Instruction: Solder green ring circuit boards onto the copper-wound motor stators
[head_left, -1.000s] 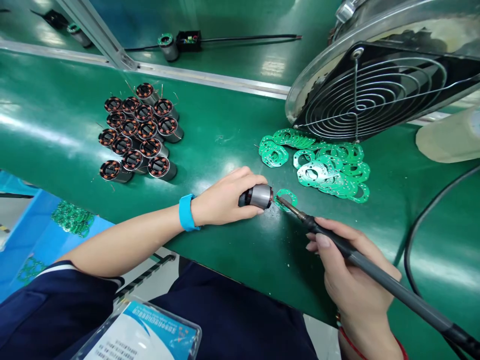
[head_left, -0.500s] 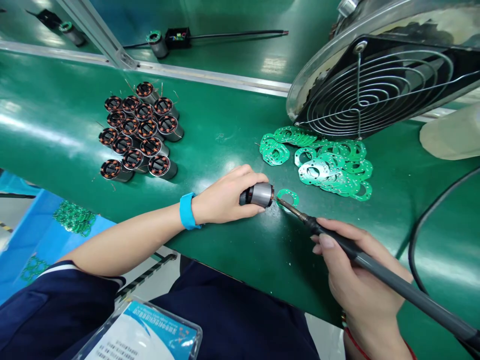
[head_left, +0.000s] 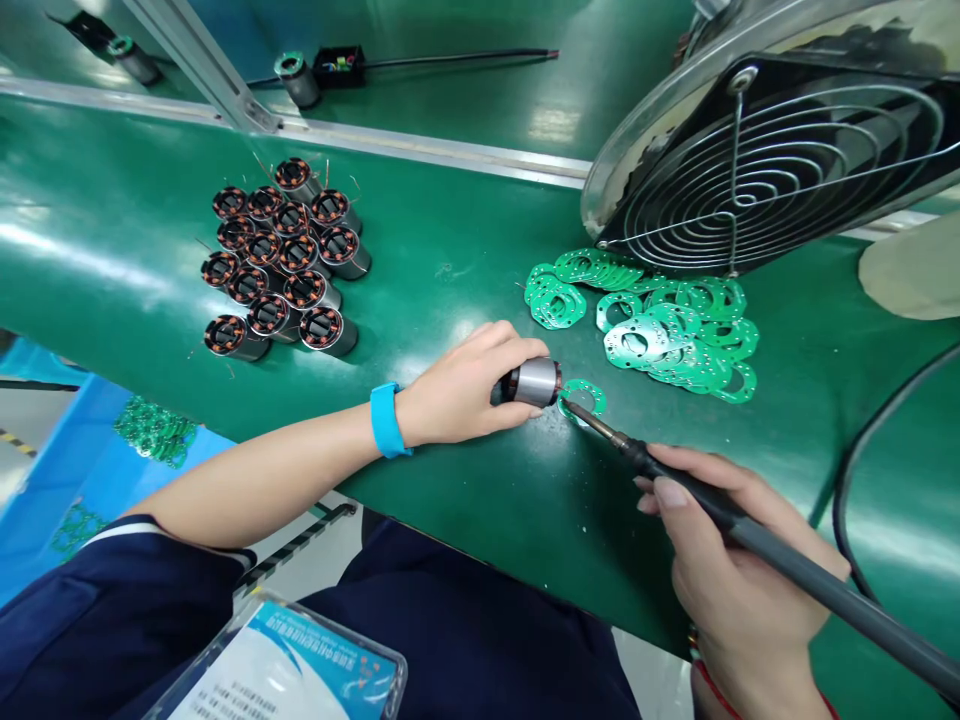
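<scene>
My left hand [head_left: 469,388] is closed round a motor stator [head_left: 537,381], a metal cylinder lying on its side with its copper-wired end turned right. In my right hand [head_left: 739,560] is a soldering iron [head_left: 701,498], held like a pen. Its tip is at the stator's wired end; whether they touch I cannot tell. Right behind the tip, a single green ring-shaped circuit board [head_left: 598,397] lies on the green bench top [head_left: 450,500]. Several more stators [head_left: 324,327] stand grouped at the left, copper windings facing up.
A pile of green ring boards [head_left: 675,345] lies below a fan with a wire guard [head_left: 750,190]. A black cable [head_left: 844,480] loops at the right. On the back ledge are a stator [head_left: 296,78] and a black box [head_left: 339,67]. A blue bin [head_left: 75,440] holds boards at the lower left.
Both hands, with the stator and the soldering iron, have shifted slightly right in the picture. The view has moved a little too. Both grips stay the same.
</scene>
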